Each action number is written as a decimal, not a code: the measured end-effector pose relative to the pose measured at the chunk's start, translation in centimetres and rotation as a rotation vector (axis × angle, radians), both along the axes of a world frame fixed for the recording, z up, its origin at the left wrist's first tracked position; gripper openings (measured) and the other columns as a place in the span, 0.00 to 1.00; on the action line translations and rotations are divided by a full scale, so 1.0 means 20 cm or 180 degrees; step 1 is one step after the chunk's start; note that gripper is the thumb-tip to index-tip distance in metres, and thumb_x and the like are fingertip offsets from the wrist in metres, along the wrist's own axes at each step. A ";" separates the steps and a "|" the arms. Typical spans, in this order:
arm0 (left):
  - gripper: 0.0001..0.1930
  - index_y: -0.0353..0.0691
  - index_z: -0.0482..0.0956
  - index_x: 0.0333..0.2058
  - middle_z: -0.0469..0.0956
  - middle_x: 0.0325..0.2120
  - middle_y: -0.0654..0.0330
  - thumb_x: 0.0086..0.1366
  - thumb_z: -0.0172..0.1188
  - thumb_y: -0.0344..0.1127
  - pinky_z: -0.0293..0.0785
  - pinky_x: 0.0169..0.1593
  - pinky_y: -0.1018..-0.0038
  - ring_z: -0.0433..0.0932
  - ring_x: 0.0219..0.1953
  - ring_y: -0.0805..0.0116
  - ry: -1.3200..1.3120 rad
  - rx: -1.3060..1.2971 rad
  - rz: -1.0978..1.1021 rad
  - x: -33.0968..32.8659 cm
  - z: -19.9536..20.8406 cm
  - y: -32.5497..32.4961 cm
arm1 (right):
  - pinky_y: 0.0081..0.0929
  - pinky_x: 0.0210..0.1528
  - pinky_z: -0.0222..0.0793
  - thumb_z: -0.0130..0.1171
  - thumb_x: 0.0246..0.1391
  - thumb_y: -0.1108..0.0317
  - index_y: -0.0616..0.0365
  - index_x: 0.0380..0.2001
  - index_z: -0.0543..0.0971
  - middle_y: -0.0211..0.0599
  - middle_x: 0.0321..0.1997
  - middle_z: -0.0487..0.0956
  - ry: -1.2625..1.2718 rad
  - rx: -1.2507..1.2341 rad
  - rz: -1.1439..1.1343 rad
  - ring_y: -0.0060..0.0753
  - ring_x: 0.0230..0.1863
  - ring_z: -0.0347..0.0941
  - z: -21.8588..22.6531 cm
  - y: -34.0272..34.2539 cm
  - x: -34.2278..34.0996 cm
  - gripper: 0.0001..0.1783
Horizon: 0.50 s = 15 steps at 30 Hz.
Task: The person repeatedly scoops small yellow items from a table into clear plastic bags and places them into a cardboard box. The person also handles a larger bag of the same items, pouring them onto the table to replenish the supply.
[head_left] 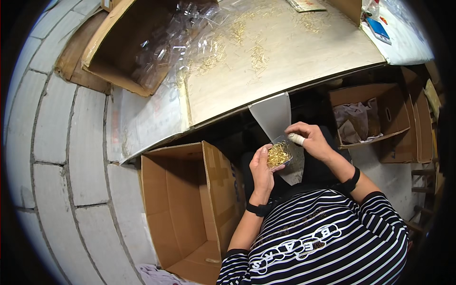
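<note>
In the head view, the left hand (262,173) grips a small clear box (285,164) of gold-coloured wire pieces (279,154), before the pale tabletop (285,69); the right hand (314,141) curls just beside it, whether pinching anything I cannot tell; wire bits (258,59) and clear packaging (183,35) strew the tabletop; open cardboard boxes (178,209) flank the person; pale blocks (53,135) line the left.

Stretches as a pale worktop (294,69), strewn with thin gold-coloured metal pieces (259,59); bears clear plastic cases (202,23), heaped in and beside a cardboard carton (121,45); carries a blue phone-like device (378,29) on white sheeting (408,50).
</note>
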<state>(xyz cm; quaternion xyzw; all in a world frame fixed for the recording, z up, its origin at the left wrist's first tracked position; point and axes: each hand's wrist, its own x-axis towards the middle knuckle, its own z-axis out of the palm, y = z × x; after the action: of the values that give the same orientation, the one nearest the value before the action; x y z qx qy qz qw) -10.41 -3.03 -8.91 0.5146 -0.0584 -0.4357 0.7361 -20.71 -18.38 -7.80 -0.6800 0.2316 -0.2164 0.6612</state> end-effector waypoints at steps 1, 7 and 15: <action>0.15 0.34 0.72 0.43 0.78 0.33 0.55 0.70 0.45 0.41 0.81 0.26 0.76 0.81 0.31 0.70 0.0033 -0.0052 0.0006 0.00 0.01 0.00 | 0.21 0.37 0.70 0.58 0.53 0.74 0.66 0.34 0.79 0.32 0.31 0.78 0.0180 0.0383 -0.0006 0.22 0.31 0.74 0.04 -0.01 -0.01 0.07; 0.15 0.33 0.70 0.45 0.78 0.35 0.54 0.69 0.46 0.39 0.83 0.28 0.75 0.81 0.32 0.68 0.0006 -0.0127 -0.0023 -0.01 -0.01 0.00 | 0.15 0.24 0.65 0.57 0.53 0.74 0.67 0.29 0.78 0.33 0.23 0.77 0.0526 0.1025 0.0325 0.18 0.22 0.71 -0.02 0.01 -0.02 0.06; 0.13 0.34 0.72 0.43 0.77 0.34 0.56 0.69 0.45 0.38 0.82 0.25 0.75 0.81 0.30 0.69 -0.0259 0.0142 -0.0185 -0.02 -0.03 0.00 | 0.16 0.19 0.61 0.59 0.50 0.73 0.65 0.21 0.76 0.30 0.18 0.74 0.0890 0.0874 0.0340 0.15 0.17 0.66 -0.05 0.01 0.02 0.08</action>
<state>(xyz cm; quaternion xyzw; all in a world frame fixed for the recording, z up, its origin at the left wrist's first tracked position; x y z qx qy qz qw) -10.90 -2.99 -9.46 0.5463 -0.0934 -0.4368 0.7086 -20.24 -18.21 -8.88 -0.6181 0.3122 -0.0508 0.7197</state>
